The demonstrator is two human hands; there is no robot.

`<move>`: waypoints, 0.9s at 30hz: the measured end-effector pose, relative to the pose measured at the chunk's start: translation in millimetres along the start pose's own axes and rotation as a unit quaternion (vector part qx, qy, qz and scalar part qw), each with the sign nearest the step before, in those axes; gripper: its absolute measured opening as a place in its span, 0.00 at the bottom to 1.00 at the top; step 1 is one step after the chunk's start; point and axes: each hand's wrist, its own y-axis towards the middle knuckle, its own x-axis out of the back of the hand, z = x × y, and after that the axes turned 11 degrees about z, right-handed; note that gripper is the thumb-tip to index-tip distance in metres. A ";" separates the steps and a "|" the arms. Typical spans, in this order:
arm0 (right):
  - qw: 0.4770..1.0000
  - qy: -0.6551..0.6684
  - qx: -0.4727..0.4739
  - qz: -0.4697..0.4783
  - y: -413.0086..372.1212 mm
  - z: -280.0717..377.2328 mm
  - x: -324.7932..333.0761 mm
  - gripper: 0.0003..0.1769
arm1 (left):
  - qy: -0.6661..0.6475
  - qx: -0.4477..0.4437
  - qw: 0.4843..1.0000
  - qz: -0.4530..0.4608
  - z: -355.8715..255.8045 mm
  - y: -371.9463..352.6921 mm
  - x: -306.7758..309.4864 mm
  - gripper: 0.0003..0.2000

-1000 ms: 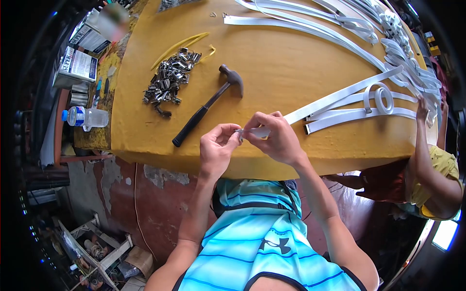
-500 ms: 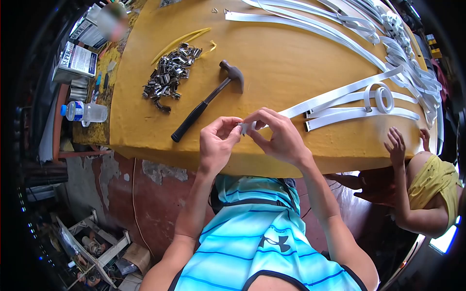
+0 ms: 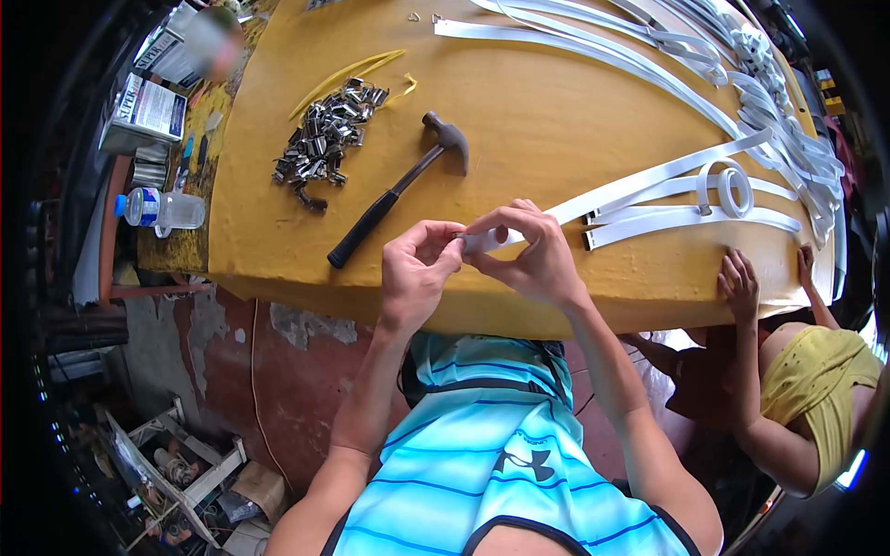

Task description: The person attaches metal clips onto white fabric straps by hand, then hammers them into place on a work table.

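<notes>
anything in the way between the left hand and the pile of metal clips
Yes, a claw hammer lies slantwise on the yellow table, its black handle between the left hand and metal clips; nothing else visible intervenes.

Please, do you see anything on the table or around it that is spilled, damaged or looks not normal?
The floor looks damaged: its red paint is missing in pale patches near the table. White straps lie tangled at the table's far right, which looks untidy. I see no spill.
</notes>
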 end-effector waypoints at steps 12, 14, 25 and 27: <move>0.977 -0.151 0.153 0.000 0.0 -10.4 2.2 0.13 | -0.073 0.028 0.997 0.011 1.2 3.7 -0.7 0.05; 0.976 -0.151 0.153 0.005 1.4 -11.1 8.4 0.11 | -0.084 0.017 0.996 0.014 -1.5 6.8 -1.3 0.05; 0.976 0.141 -0.109 0.129 15.7 2.1 36.1 0.13 | -0.010 0.007 0.999 0.044 -21.7 -0.3 0.5 0.07; 0.968 0.147 -0.129 0.156 17.5 4.2 39.4 0.12 | -0.006 0.008 0.999 0.048 -23.1 -1.1 -0.4 0.07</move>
